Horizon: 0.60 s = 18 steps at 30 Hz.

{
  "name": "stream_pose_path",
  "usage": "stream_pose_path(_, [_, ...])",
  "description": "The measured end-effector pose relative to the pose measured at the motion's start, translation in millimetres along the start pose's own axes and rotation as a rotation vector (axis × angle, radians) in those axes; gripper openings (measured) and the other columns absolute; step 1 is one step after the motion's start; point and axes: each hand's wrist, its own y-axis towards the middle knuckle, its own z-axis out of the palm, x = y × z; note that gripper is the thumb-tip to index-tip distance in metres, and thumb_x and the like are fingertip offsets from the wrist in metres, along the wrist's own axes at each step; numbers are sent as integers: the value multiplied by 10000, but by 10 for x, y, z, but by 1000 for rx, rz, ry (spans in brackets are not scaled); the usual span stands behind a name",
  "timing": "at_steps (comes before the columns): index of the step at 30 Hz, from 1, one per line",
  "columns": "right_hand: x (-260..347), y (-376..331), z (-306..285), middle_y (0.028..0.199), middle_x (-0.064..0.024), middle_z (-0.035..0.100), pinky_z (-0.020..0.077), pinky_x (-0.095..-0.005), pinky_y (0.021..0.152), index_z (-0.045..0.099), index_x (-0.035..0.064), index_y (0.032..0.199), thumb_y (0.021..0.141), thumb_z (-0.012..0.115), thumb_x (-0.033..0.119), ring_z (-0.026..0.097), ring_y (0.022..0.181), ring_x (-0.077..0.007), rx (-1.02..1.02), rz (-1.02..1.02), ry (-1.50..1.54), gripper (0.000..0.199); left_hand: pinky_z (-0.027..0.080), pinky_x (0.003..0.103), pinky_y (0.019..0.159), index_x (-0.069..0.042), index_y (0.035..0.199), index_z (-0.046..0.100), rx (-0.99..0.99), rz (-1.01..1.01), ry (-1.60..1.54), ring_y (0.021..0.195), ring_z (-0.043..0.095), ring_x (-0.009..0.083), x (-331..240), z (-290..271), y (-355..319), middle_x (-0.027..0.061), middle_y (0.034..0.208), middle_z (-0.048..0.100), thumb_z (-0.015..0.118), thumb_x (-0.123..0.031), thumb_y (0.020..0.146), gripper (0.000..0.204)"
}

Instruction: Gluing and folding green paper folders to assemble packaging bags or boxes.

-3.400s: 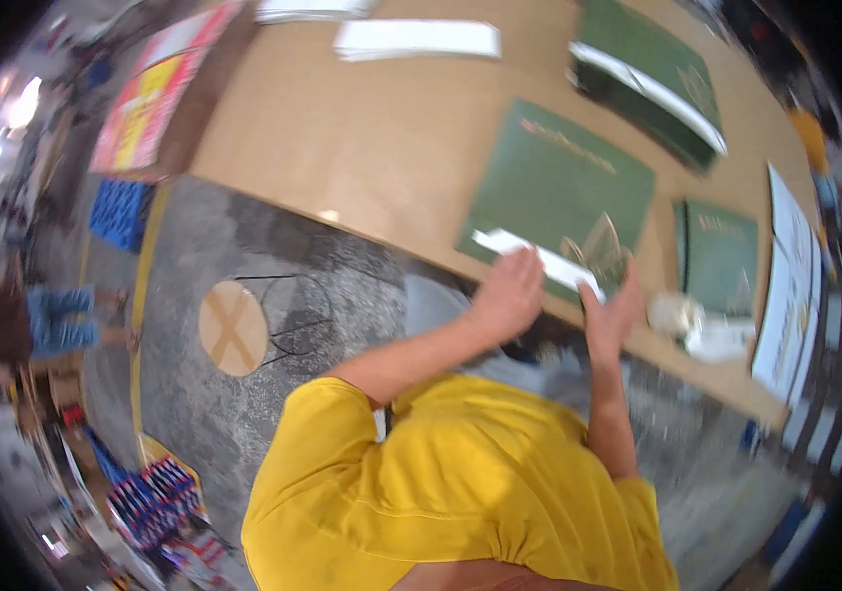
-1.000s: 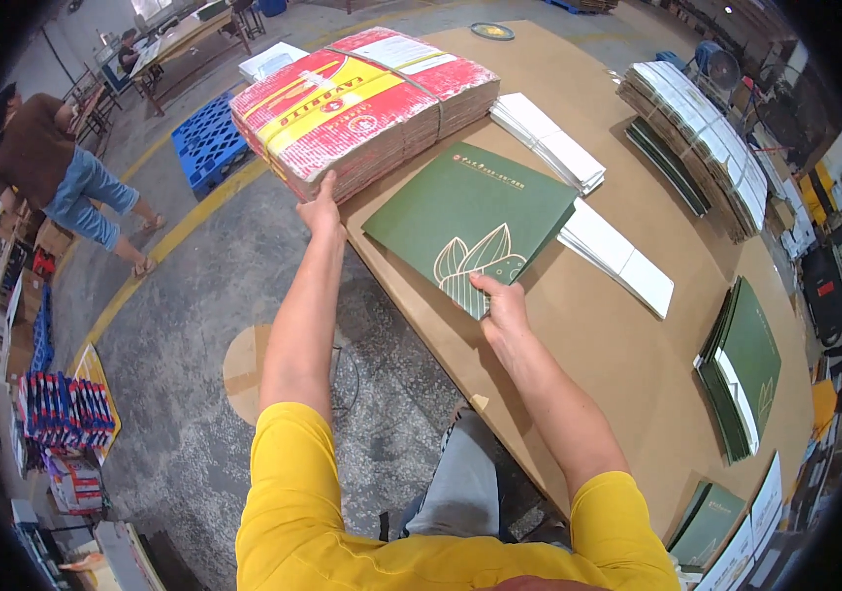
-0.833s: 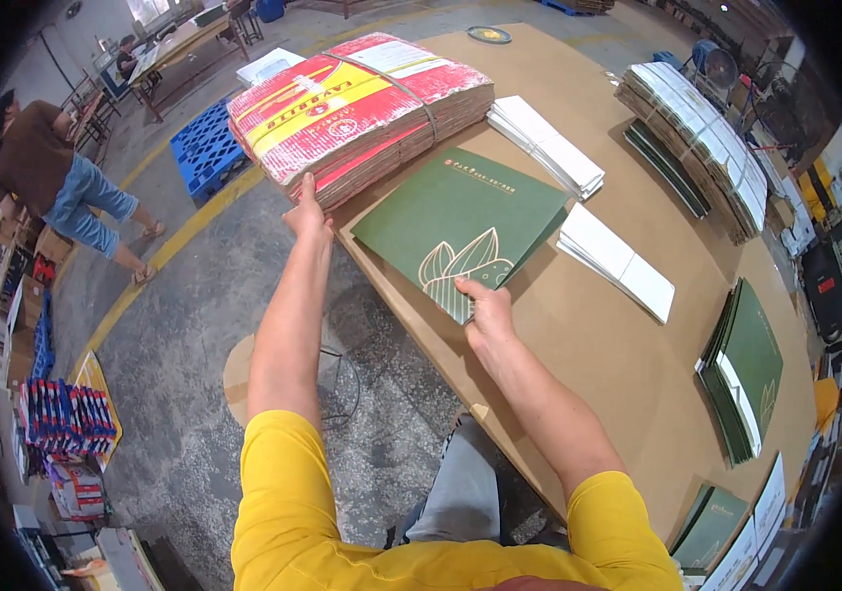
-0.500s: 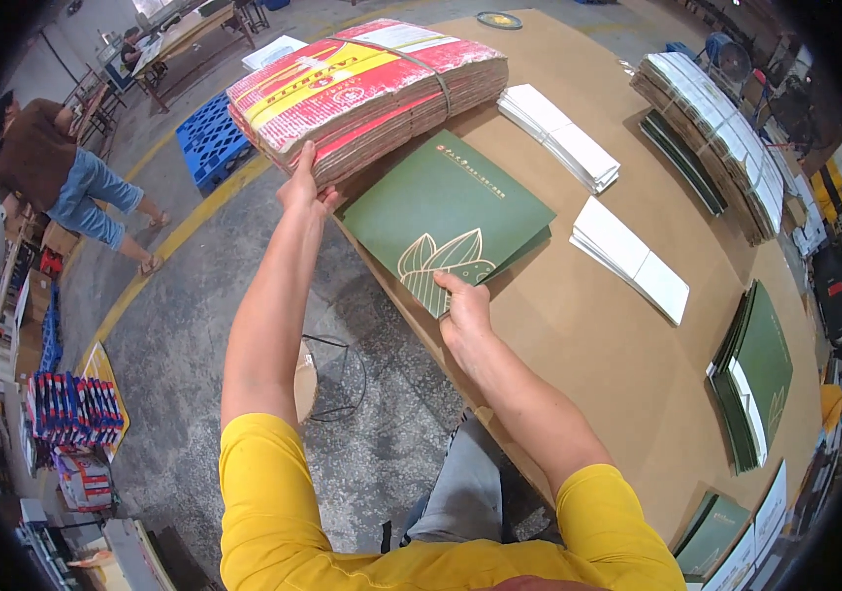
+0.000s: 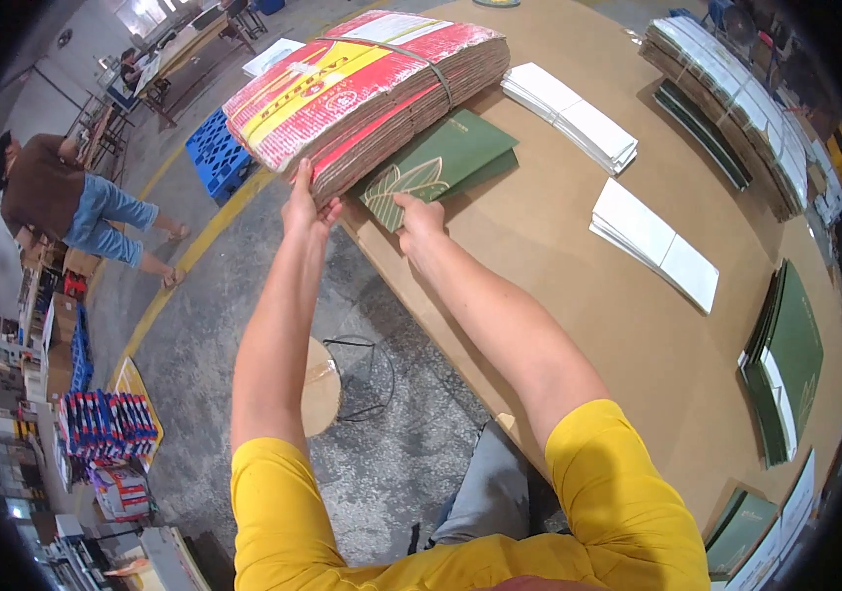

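My left hand [image 5: 306, 205] grips the near left corner of a tied bundle of red, yellow and white printed cardboard sheets [image 5: 382, 59]. A strap runs across the bundle's top. My right hand [image 5: 422, 221] pinches the near edge of a green folder [image 5: 470, 143] with gold leaf line art, thumb on top. The folder's far left part is hidden beneath the bundle. Its right side stands a little apart, so a lower layer shows.
On the brown table [image 5: 579, 345] lie two stacks of white paper pieces [image 5: 569, 113]. Green folders [image 5: 790, 345] and another strapped bundle [image 5: 726, 103] lie along the right side. A round stool [image 5: 321, 389] stands on the floor. A person [image 5: 71, 202] walks at far left.
My right hand has pushed the green folder away and left, so the bundle now covers much of it. My left hand still grips the bundle's corner.
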Motion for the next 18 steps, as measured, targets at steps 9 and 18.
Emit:
stream_pose_path(9, [-65, 428, -127, 1051, -177, 592, 559, -436, 663, 510, -18, 1152, 772, 706, 107, 630, 872, -296, 117, 99, -16, 445, 536, 350, 685, -110, 1140, 553, 127, -79, 31, 857, 582, 227, 329, -230, 257, 91, 988, 613, 692, -635, 698, 700])
stream_pose_path(18, [274, -78, -597, 829, -92, 515, 393, -330, 489, 445, 115, 1103, 800, 612, 202, 455, 545, -174, 152, 157, -128, 356, 511, 268, 646, -16, 1237, 436, 202, 49, 56, 752, 571, 174, 682, -565, -126, 120, 1051, 559, 708, -397, 797, 642])
